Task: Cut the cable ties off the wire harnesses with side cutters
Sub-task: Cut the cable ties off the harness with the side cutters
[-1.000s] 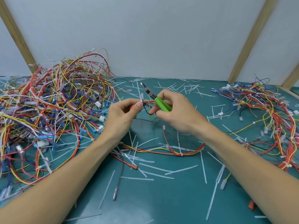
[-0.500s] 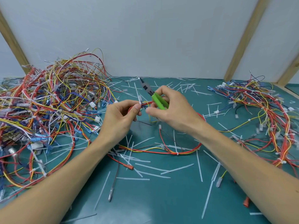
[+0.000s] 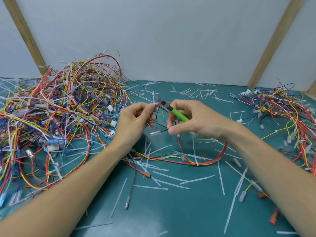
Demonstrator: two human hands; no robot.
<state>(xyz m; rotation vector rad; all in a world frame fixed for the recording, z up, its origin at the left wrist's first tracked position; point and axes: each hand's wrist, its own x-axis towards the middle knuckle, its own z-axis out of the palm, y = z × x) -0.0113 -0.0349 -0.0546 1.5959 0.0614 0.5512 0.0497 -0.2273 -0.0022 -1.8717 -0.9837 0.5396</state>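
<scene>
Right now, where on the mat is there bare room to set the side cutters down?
Barest: the near mat between the forearms, below the cut tie strips; only stray strips there. Crowded: the large harness pile left, the smaller pile right, and the loose harness under the hands.

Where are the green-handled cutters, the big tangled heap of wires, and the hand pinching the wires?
Side cutters (image 3: 179, 115), head view: on the green handle.
Big wire pile (image 3: 68, 106), head view: middle of the tangle on the left.
Left hand (image 3: 135, 120), head view: back of the hand, fingers pinching the wire bundle.
</scene>
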